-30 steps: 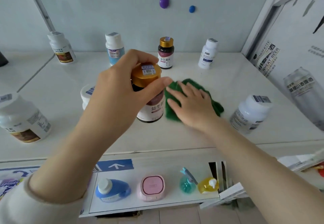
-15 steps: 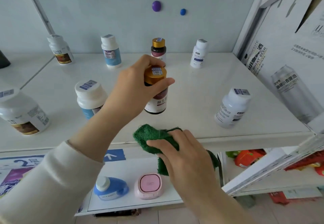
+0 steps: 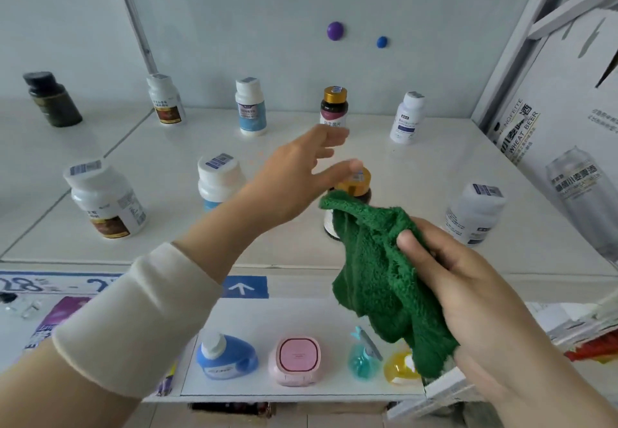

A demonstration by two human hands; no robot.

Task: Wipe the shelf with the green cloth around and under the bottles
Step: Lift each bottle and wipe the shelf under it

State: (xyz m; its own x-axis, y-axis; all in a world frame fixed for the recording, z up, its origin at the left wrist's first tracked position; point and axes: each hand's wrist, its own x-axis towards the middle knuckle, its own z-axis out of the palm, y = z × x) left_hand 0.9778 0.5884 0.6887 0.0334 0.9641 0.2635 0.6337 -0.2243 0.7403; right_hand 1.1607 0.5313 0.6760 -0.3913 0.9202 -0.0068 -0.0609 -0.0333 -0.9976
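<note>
Cloth [image 3: 378, 260] bunched in right hand [image 3: 468, 280]; left hand [image 3: 294, 173] spread, empty — gold-capped bottle [image 3: 358, 180] behind

Surface: white shelf [image 3: 418, 166]
Back row: brown-label bottle [image 3: 166, 101], blue-label bottle [image 3: 250, 108], gold-capped bottle [image 3: 333, 106], white bottle [image 3: 407, 119]
Front row: large white jar [image 3: 103, 200], blue-label jar [image 3: 219, 178], gold-lidded bottle [image 3: 363, 181], pale jar [image 3: 475, 213]

green cloth [image 3: 384, 270] bunched, hanging before white shelf [image 3: 418, 166]; gold-capped bottle [image 3: 361, 180] upright behind.

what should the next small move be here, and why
Probably lower the green cloth onto the shelf: the right hand grips it bunched in the air, while the open left hand hovers over the standing front gold-capped bottle.
</note>
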